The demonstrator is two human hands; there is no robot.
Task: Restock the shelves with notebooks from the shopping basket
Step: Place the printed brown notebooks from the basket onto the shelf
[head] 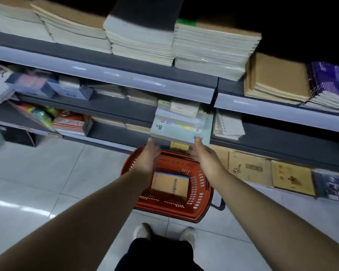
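Grey shelves (pixel 114 75) carry piles of pale and brown books. A thick stack of notebooks (pixel 181 128), its pale green cover marked "8K", is held level before the lower shelves, above the red basket (pixel 203 192). The left grip (pixel 149 154) and right grip (pixel 201 156) pinch its near corners, thumbs on top. One brown notebook (pixel 170 184) lies in the basket on the tiled floor (pixel 47 173).

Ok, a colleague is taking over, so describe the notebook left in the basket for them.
On the tiled floor before the grey shelves stands a red plastic shopping basket. Flat inside lies a brown card-covered notebook. Unlike the pale green-printed stack held above it, its cover reads NoteBook under a blue edge.
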